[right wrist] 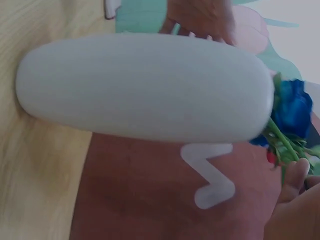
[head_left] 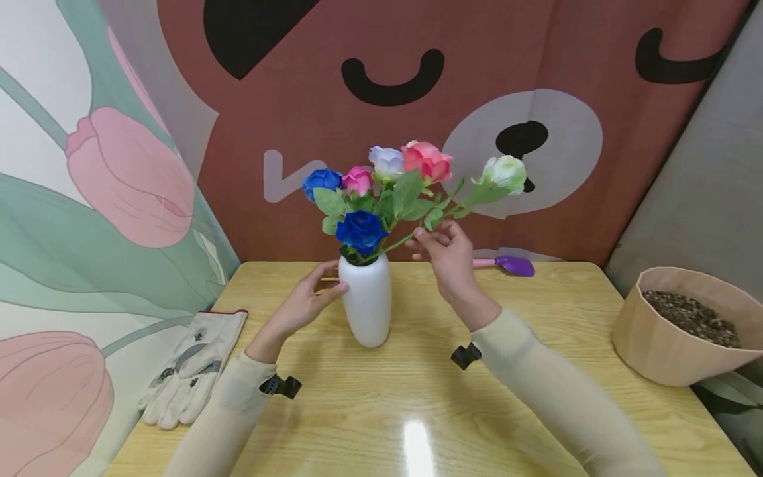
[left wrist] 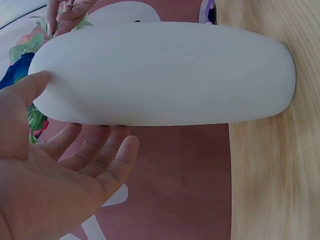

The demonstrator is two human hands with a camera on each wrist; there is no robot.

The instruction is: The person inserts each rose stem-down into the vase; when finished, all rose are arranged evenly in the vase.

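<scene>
A white vase (head_left: 367, 308) stands upright on the table, with several artificial flowers rising from its mouth. My left hand (head_left: 305, 298) holds its left side near the top, thumb in front; in the left wrist view the other fingers (left wrist: 117, 170) are partly hidden behind it. At the upper right of the vase, my right hand (head_left: 450, 262) pinches the stem of a pale green-white rose (head_left: 503, 175), which leans out to the right. A dark blue rose (head_left: 360, 230), another blue rose (head_left: 322, 183), a pink rose (head_left: 357, 180), a pale lilac flower (head_left: 387, 162) and a coral flower (head_left: 426, 161) cluster above the rim.
Worn white work gloves (head_left: 193, 371) lie at the table's left edge. A small purple shovel (head_left: 515, 266) with a pink handle lies at the back edge. On the right stands a tan pot (head_left: 661, 338) of dark soil. A printed cloth (head_left: 298, 119) hangs behind.
</scene>
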